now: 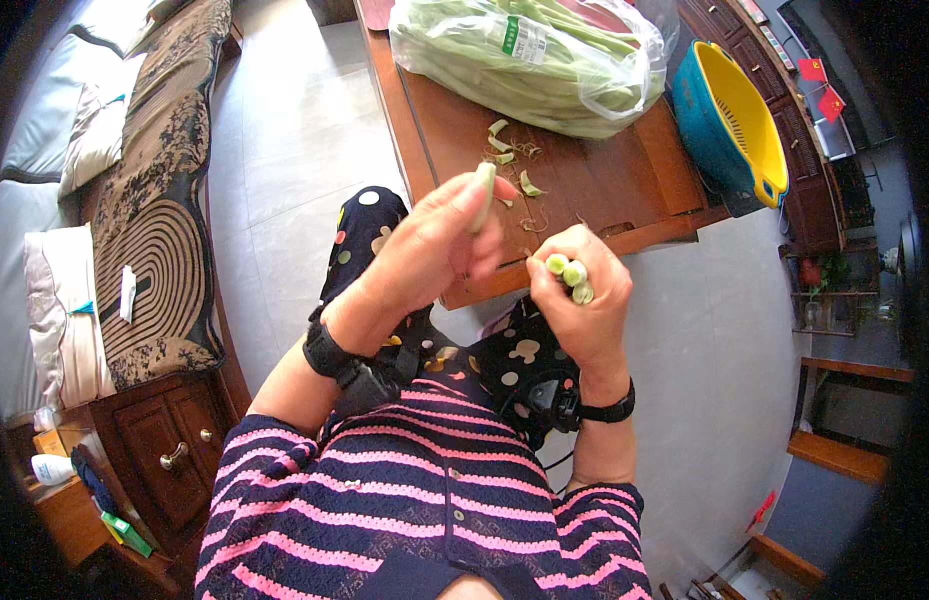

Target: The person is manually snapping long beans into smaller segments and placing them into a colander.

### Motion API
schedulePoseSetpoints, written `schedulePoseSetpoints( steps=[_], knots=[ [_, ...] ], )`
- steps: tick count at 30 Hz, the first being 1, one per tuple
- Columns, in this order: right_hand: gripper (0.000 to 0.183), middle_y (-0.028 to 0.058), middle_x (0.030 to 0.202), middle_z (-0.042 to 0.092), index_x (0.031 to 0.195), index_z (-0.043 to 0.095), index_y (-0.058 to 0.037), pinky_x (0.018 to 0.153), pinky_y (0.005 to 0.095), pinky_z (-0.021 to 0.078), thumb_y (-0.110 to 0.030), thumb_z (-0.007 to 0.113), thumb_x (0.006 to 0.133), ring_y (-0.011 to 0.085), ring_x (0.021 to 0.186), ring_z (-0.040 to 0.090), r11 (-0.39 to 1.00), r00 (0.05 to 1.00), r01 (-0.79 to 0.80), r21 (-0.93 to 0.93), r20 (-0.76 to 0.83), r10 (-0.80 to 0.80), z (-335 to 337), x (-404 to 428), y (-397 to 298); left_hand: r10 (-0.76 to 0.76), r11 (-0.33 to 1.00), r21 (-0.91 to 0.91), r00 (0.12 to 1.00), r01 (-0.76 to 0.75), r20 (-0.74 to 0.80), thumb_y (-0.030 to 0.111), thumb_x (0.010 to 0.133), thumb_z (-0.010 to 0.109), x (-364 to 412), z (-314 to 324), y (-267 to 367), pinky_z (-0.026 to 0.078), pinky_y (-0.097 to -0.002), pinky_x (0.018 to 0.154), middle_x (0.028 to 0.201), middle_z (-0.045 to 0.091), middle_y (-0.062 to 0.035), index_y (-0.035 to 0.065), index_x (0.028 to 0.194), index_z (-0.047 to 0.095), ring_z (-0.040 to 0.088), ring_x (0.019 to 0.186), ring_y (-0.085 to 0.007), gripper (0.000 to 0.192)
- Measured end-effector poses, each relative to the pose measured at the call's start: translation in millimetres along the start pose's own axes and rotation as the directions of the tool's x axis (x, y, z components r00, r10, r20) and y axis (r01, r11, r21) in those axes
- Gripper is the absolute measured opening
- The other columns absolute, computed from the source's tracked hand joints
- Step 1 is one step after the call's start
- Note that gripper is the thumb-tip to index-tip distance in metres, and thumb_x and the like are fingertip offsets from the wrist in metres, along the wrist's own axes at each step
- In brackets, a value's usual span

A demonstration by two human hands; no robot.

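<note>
Between the thumb and fingers of my left hand is a short piece of pale green bean pod, pointing up. My right hand is closed around several green bean pieces, their cut ends showing. Both hands are above the near edge of a brown wooden table. Beyond them a clear plastic bag full of long green beans lies on the table. Small bean tips and thin strings are scattered between the bag and my hands.
A blue basin with a yellow strainer stands at the table's right corner. A sofa with a patterned cover is at the left, above a wooden cabinet. Dark wooden drawers are at the far right.
</note>
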State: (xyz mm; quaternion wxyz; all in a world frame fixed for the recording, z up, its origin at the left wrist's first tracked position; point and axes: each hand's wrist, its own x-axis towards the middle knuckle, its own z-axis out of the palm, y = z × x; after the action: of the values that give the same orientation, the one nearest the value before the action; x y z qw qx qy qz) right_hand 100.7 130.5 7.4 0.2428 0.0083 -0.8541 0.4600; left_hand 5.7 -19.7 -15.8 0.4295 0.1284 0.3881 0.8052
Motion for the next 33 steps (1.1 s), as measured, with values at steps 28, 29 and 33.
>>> schedulePoseSetpoints(
  steps=[28,29,33],
  knots=[
    [0.013,-0.0019,0.074,0.059,0.097,0.059,-0.0034,0.05,0.0178,0.042,-0.005,0.066,0.086,0.0034,0.059,0.053,0.708,0.85,-0.482,0.516,0.077,0.522,3,-3,7,0.542,0.047,0.919,0.783,-0.391,0.305,0.002,0.081,0.063,-19,0,-18,0.051,-0.0339,0.059,0.079,0.064,-0.0154,0.0008,0.089,0.058,0.065,0.068,-0.0296,0.009],
    [0.014,-0.0007,0.075,0.06,0.098,0.058,-0.0028,0.049,0.0184,0.0435,-0.004,0.065,0.086,0.0044,0.06,0.055,0.668,0.844,-0.476,0.572,0.083,0.53,6,-4,8,0.544,0.024,0.924,0.78,-0.381,0.308,0.001,0.081,0.062,-19,1,-19,0.052,-0.0347,0.058,0.079,0.064,-0.0151,0.0011,0.088,0.058,0.065,0.067,-0.0301,0.008],
    [0.017,0.0018,0.078,0.061,0.1,0.056,-0.0017,0.051,0.0205,0.0478,-0.003,0.064,0.086,0.0072,0.061,0.058,0.627,0.843,-0.446,0.639,0.063,0.535,16,-7,3,0.522,-0.105,0.942,0.789,-0.319,0.325,0.0,0.078,0.062,-18,4,-21,0.051,-0.0361,0.055,0.073,0.062,-0.0131,0.0023,0.083,0.056,0.064,0.063,-0.0293,0.008]
  ],
)
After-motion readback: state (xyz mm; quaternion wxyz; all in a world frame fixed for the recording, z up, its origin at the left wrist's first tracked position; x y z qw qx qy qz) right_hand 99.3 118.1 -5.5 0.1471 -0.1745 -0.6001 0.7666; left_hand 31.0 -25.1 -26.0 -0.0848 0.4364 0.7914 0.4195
